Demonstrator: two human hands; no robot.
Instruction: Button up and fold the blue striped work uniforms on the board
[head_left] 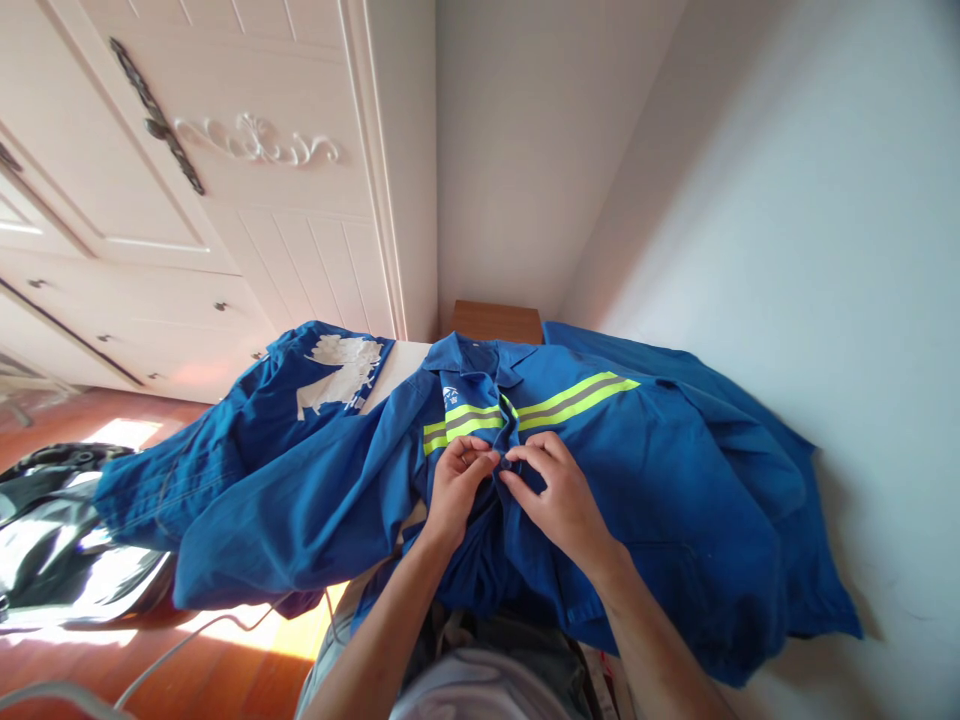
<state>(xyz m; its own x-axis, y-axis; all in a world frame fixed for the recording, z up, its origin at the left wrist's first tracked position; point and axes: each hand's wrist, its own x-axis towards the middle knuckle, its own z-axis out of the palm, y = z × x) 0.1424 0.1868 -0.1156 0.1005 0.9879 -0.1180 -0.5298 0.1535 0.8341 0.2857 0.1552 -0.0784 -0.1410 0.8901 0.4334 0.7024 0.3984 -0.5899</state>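
Note:
A blue work jacket [622,480] with yellow-green and grey reflective stripes lies spread out, collar at the far side. At the middle of its front, just below the stripe, both hands work on the front placket. My left hand [459,485] is closed, thumb and forefinger pinching the placket's edge. My right hand [555,490] pinches the other side, its thumb and forefinger around a small dark button [505,463]. Whether the button sits in a buttonhole I cannot tell. The jacket's left-lying sleeve [300,520] hangs toward the floor.
Another blue garment [247,420] with a white patch lies to the left. A white cabinet [300,230] stands behind, and a pale wall [847,300] rises on the right. A black bag-like item [75,540] and a white cable [195,635] are on the wooden floor.

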